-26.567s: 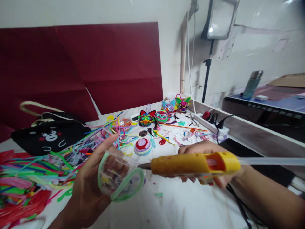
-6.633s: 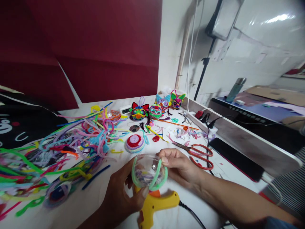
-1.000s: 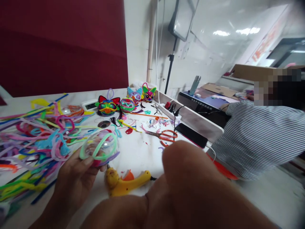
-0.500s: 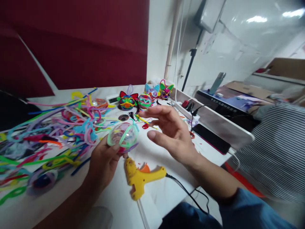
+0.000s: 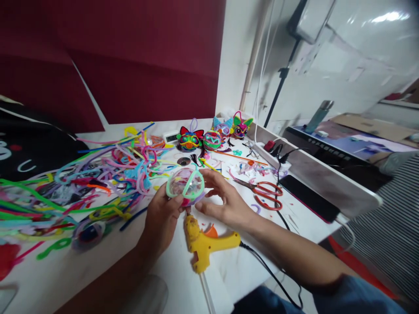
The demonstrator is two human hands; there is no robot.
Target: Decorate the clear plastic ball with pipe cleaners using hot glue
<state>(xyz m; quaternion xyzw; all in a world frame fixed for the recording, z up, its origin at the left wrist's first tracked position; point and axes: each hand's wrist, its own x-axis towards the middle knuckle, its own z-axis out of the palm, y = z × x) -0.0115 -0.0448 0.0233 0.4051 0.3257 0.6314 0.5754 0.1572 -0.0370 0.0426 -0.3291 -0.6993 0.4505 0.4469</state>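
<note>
A clear plastic ball (image 5: 194, 185) wrapped with light green pipe cleaner strips, with pink and purple at its underside, is held over the table. My left hand (image 5: 163, 213) is closed on its left and lower side, thumb along the front. At its right side is my right hand (image 5: 225, 200), fingers curved round the far edge and thumb by the purple strip at the bottom. Just below the ball a yellow hot glue gun (image 5: 209, 244) lies on the table, its nozzle pointing up toward the ball and a clear glue stick out of its back.
Tangled pipe cleaners (image 5: 108, 183) spread over the left side. Finished colourful animal-faced balls (image 5: 190, 140) stand at the back. Red-handled scissors (image 5: 266, 192), a black phone (image 5: 309, 198) and a power strip (image 5: 278, 155) lie to the right. A person's striped garment (image 5: 393, 209) shows at the far right.
My right hand has moved left and down, from spread open in the air to the ball's right side. The scissors came into sight. The view has turned slightly left.
</note>
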